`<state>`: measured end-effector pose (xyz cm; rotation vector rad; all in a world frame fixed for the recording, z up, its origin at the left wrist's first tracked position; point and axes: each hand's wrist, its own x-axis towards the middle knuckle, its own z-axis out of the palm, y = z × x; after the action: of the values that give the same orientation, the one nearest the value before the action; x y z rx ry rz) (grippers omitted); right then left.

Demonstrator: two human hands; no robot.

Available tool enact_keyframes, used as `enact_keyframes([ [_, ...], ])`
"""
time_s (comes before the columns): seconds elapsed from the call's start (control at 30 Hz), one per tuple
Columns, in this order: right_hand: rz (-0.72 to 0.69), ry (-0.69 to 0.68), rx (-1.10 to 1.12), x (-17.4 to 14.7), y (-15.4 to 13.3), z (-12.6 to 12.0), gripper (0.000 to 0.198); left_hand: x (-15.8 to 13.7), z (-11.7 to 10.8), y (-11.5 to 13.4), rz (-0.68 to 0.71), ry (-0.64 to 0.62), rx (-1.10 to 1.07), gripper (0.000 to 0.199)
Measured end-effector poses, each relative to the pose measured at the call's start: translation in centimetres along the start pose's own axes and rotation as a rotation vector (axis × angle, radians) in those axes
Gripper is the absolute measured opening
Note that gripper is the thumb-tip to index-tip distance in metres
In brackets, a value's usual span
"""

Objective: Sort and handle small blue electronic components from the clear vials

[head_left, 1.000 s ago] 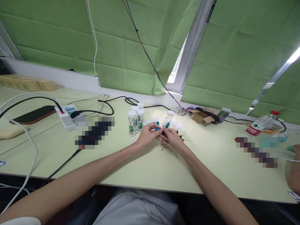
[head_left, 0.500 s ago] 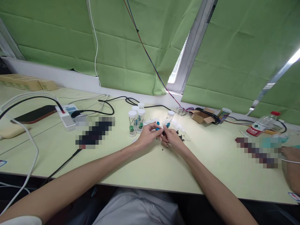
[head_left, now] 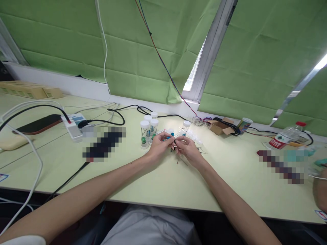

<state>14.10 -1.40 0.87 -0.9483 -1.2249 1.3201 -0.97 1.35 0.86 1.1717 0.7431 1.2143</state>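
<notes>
My left hand [head_left: 161,145] and my right hand [head_left: 189,149] meet over the table, with their fingertips pinched close together. A small black piece [head_left: 174,142] sits between the fingertips of both hands; its exact kind is too small to make out. A bright blue bead-like part [head_left: 168,137] shows at my left fingers, partly hidden. Just left of my left hand stand several clear tubes [head_left: 144,134] with white caps, with green and blue parts inside. Behind my right hand is another capped clear tube [head_left: 186,125]. Thin wire-like pieces [head_left: 203,151] lie beside my right hand.
A power strip [head_left: 73,128] with cables is on the left of the table [head_left: 143,183]. Toward the back right are an open cardboard box [head_left: 221,128], a printed canister [head_left: 245,125] and a plastic bottle [head_left: 283,136]. Another person's arm [head_left: 320,189] shows at the right edge.
My fingertips have drawn closer around the small black piece, and my right fingers have shifted slightly left. The other person's hand at the right edge has moved rightward, partly out of view.
</notes>
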Motion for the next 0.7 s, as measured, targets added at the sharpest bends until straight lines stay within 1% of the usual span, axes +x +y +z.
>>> enact_keyframes([
  [0.2, 0.036, -0.024, 0.013, 0.04, 0.06, -0.07, 0.043, -0.29, 0.16, 0.21, -0.008, -0.003, 0.002, 0.018],
  [0.4, 0.068, -0.082, 0.018, 0.05, 0.02, -0.07, 0.042, -0.20, 0.04, -0.05, 0.018, -0.045, 0.020, 0.019],
  [0.57, 0.090, -0.123, 0.012, 0.29, 0.27, -0.22, 0.046, -0.33, 0.16, 0.24, 0.051, -0.082, 0.073, 0.020],
  [0.7, 0.112, -0.114, 0.015, 0.34, 0.29, -0.14, 0.051, -0.56, 0.35, 0.83, 0.082, -0.109, 0.135, 0.023],
])
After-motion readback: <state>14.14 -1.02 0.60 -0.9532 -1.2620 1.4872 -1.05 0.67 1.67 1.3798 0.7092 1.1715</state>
